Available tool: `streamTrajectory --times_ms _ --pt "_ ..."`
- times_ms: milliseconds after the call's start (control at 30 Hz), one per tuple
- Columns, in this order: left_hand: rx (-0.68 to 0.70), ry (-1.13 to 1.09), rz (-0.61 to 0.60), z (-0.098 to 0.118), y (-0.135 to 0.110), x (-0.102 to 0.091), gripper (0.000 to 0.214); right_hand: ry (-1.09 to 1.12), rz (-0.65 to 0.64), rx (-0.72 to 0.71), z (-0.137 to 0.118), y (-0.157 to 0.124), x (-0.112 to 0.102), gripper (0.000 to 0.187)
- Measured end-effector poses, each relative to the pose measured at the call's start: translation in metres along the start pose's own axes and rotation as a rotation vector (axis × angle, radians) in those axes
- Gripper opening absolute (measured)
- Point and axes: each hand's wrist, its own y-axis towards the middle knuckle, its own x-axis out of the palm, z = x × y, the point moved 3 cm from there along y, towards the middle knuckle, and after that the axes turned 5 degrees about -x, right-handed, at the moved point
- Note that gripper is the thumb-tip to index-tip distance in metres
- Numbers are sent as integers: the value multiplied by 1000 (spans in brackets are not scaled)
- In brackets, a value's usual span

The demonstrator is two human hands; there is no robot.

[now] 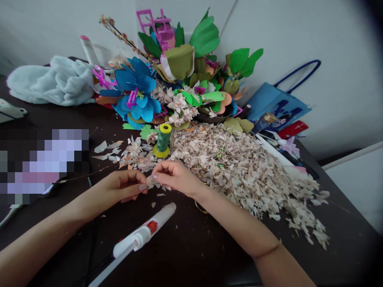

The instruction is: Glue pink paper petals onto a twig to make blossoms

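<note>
So the right hand [178, 177] had its thumb and fingers pinched on a small pale petal piece [153, 182], out in the middle of the table [221, 255], on the near side of the thread spool. The left hand [116, 186] was right up against the same bit from the left, thumb and fingers drawn in close, but honestly I couldn't tell if it was actually gripping anything. A thin gold-coloured hoop [201, 206] showed at the right wrist.

The spool [163, 141] stood upright just beyond the fingers, green thread with yellow ends. Right of it was a massive spread-out heap of dried petals [239, 171], and left of it lay a few loose pale scraps [107, 148]. On the near side, a white glue gun [140, 237] with a bit of red on it lay slantwise, tip toward the far right.

Far side was pretty chaotic: blue flowers [137, 89], big green leaves [205, 36] and pink lattice pieces [154, 22] all bunched together. A fluffy pale blue cloth [54, 81] sat far left, and a blue bag [277, 105] leaned far right with a red item [295, 129] beside it.
</note>
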Motion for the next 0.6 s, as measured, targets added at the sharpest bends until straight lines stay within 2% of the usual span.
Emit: streamTrajectory --times_ms 333,600 --pt "-34 27 -4 0 -1 2 28 1 5 4 1 1 1 15" --pt "-21 69 -3 -1 0 -1 28 1 -66 -5 0 -1 0 14"
